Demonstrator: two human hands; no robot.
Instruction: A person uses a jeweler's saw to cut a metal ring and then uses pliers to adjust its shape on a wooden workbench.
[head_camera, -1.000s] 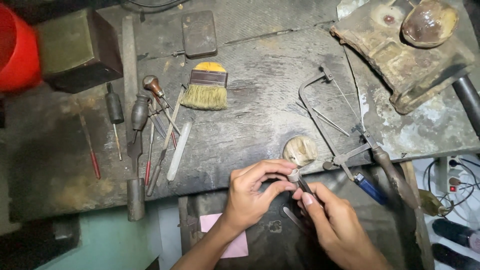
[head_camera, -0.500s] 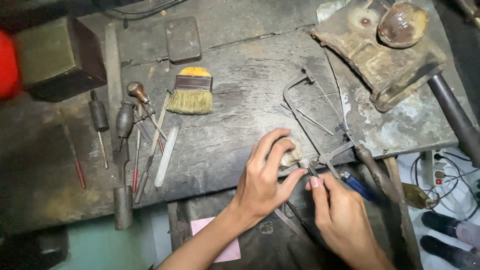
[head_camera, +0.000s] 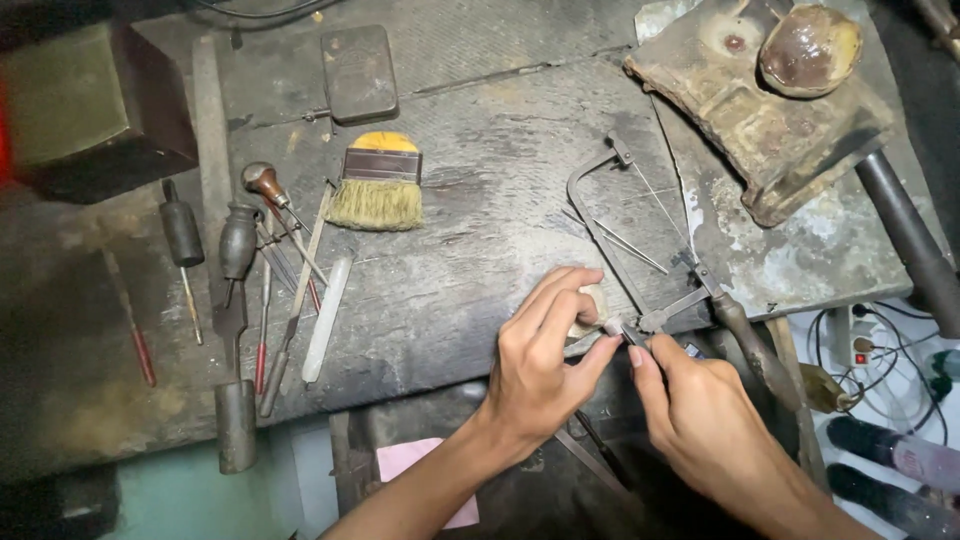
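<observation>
At the counter's (head_camera: 450, 260) front edge, the left hand (head_camera: 545, 365) pinches a small pale piece (head_camera: 592, 305) while the right hand (head_camera: 700, 420) grips a thin tool (head_camera: 632, 335) against it; short, steady strokes with the piece braced would suit.

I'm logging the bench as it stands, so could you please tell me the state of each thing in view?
Left hand: fingertips pinching a small workpiece at the bench edge.
Right hand: gripping a thin tool, its tip at the workpiece.
Jeweller's saw: lying flat, unheld.
Brush: lying flat, bristles toward the person.
Hand tools: lying side by side, untouched.
Pink paper: below the bench, partly hidden.
</observation>
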